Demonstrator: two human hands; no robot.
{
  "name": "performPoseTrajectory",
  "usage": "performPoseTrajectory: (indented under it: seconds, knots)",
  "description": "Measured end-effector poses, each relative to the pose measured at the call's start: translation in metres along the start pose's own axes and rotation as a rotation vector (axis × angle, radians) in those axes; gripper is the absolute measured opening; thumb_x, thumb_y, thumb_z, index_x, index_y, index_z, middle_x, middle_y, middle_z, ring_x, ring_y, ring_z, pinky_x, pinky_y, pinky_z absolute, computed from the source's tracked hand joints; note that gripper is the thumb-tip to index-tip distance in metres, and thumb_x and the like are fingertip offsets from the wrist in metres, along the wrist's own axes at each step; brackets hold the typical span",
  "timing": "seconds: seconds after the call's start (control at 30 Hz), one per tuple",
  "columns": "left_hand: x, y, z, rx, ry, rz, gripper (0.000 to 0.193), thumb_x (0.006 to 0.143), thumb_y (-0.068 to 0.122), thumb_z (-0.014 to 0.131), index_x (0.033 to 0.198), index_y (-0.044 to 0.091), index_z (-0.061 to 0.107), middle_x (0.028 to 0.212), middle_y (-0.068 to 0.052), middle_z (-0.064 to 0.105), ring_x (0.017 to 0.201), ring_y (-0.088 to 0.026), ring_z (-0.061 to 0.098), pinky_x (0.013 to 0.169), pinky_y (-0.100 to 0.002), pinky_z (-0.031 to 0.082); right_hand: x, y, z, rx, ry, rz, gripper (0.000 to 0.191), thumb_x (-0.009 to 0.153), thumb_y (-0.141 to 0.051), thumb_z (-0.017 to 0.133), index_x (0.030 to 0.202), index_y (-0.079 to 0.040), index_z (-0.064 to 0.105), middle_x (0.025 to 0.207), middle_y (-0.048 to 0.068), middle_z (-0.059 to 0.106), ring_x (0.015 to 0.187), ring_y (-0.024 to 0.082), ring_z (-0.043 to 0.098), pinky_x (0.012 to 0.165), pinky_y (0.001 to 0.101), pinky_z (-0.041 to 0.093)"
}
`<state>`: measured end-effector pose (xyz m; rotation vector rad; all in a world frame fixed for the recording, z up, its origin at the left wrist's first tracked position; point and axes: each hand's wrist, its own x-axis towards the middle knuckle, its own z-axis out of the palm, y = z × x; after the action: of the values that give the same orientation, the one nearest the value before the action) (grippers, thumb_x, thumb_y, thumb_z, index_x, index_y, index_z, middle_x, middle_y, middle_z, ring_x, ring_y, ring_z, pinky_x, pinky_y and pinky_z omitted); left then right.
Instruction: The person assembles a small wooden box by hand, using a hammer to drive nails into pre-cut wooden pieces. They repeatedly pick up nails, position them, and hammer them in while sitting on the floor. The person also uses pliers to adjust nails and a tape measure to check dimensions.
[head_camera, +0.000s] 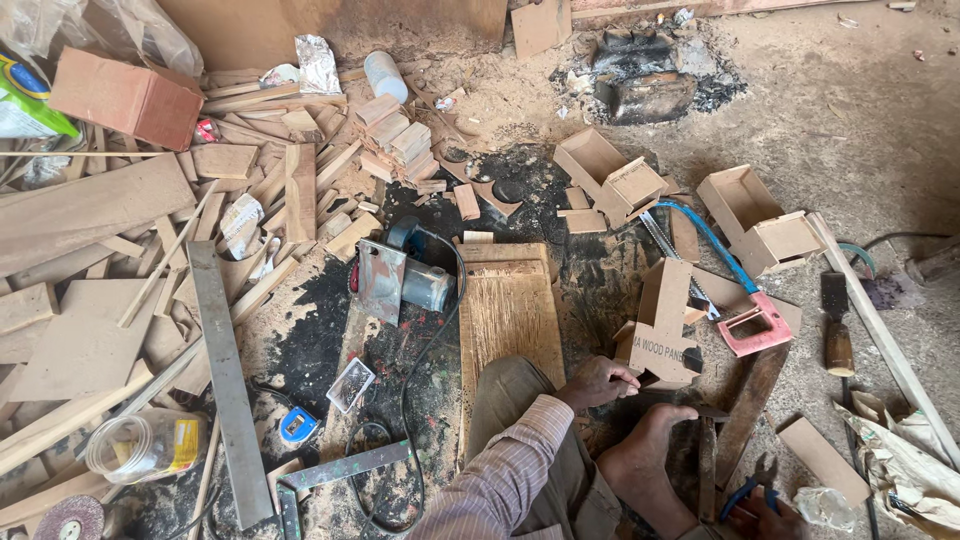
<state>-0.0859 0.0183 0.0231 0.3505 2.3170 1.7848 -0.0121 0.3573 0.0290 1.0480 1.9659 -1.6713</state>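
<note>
My left hand reaches out from a striped sleeve, over my bent knee in khaki trousers. Its bent fingers rest against the lower edge of an upright plywood piece that stands on the floor. My bare foot is planted just below that hand, beside a dark flat strip. My right hand shows only partly at the bottom edge. It lies next to blue-handled pliers, and its grip is hidden.
A handsaw with a pink handle lies right of the plywood piece. Small open wooden boxes sit further back. A power tool with its cable, a ridged board, a blue tape measure and heaped wood offcuts fill the left.
</note>
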Motion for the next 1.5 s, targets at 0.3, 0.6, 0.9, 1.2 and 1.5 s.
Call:
performPoseTrajectory:
  seconds: [0.3, 0.6, 0.9, 1.2, 1.5]
  knots:
    - [-0.006, 0.018, -0.007, 0.125, 0.036, 0.056, 0.03, 0.078, 0.029, 0.087, 0.093, 0.005, 0.079, 0.086, -0.009, 0.079, 0.076, -0.018, 0.074, 0.072, -0.035, 0.057, -0.007, -0.005, 0.014, -0.676, 0.077, -0.091, 0.061, 0.095, -0.053, 0.07, 0.12, 0.002, 0.078, 0.101, 0.027, 0.081, 0.089, 0.037, 0.08, 0.08, 0.0455, 0.062]
    - [-0.015, 0.017, -0.007, 0.072, 0.074, 0.115, 0.021, 0.095, 0.022, 0.07, 0.108, 0.009, 0.08, 0.095, -0.009, 0.079, 0.082, -0.02, 0.076, 0.08, -0.033, 0.06, -0.008, 0.012, 0.013, -0.91, 0.452, -0.575, 0.072, 0.085, -0.055, 0.077, 0.134, -0.003, 0.069, 0.109, 0.022, 0.078, 0.105, 0.036, 0.076, 0.094, 0.0477, 0.061]
    - [-0.096, 0.02, -0.01, -0.063, 0.205, -0.01, 0.017, 0.091, 0.022, 0.08, 0.096, 0.007, 0.076, 0.099, -0.01, 0.079, 0.083, -0.017, 0.075, 0.08, -0.034, 0.063, -0.057, -0.026, 0.045, -0.925, 0.171, -0.301, 0.077, 0.09, -0.075, 0.051, 0.14, -0.017, 0.063, 0.122, 0.021, 0.075, 0.121, 0.043, 0.067, 0.105, 0.0531, 0.05]
    - [-0.167, -0.011, -0.047, -0.465, 0.454, 0.011, 0.019, 0.096, 0.009, 0.071, 0.113, 0.002, 0.074, 0.101, -0.014, 0.077, 0.092, -0.016, 0.076, 0.085, -0.031, 0.063, -0.036, -0.008, 0.055, -0.888, 0.18, -0.565, 0.089, 0.078, -0.067, 0.074, 0.135, 0.001, 0.061, 0.121, 0.027, 0.071, 0.117, 0.045, 0.066, 0.102, 0.0509, 0.051]
    - [-0.166, -0.015, -0.039, -0.299, 0.441, 0.025, 0.013, 0.093, 0.004, 0.074, 0.105, 0.0, 0.074, 0.104, -0.008, 0.077, 0.094, -0.015, 0.075, 0.087, -0.032, 0.063, -0.044, -0.012, 0.056, -0.366, -0.033, -0.323, 0.036, 0.086, -0.035, 0.079, 0.094, 0.0, 0.075, 0.065, 0.014, 0.066, 0.049, 0.02, 0.059, 0.045, 0.034, 0.044]
